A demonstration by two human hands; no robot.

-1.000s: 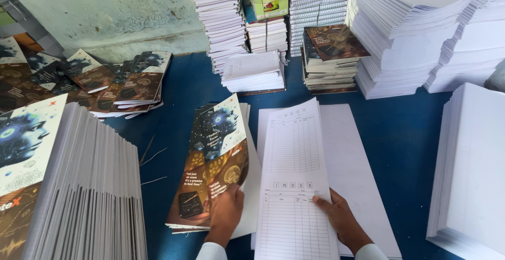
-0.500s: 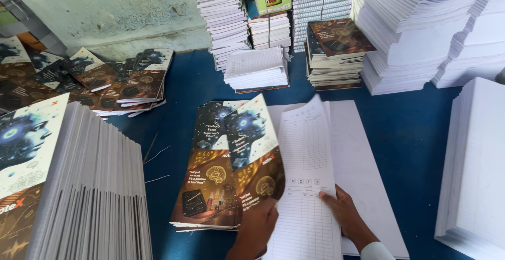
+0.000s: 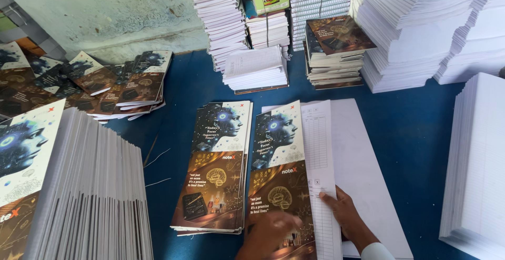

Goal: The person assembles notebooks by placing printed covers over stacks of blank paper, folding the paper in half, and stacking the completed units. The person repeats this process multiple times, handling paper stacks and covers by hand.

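Since half a second ago, the printed cover (image 3: 281, 176) has slid right off the cover pile (image 3: 215, 165) and now lies over the left edge of the ruled page sheets (image 3: 321, 149). The left hand (image 3: 268, 233) rests flat on the cover's lower end, fingers spread, gripping nothing. The right hand (image 3: 342, 212) presses open on the ruled sheets, just beside the cover's right edge. Judging from this, the cover could sit skewed against the sheets if either palm slips, since the glossy cover overlaps only part of the white stack (image 3: 368, 186) on the blue table (image 3: 415, 128).
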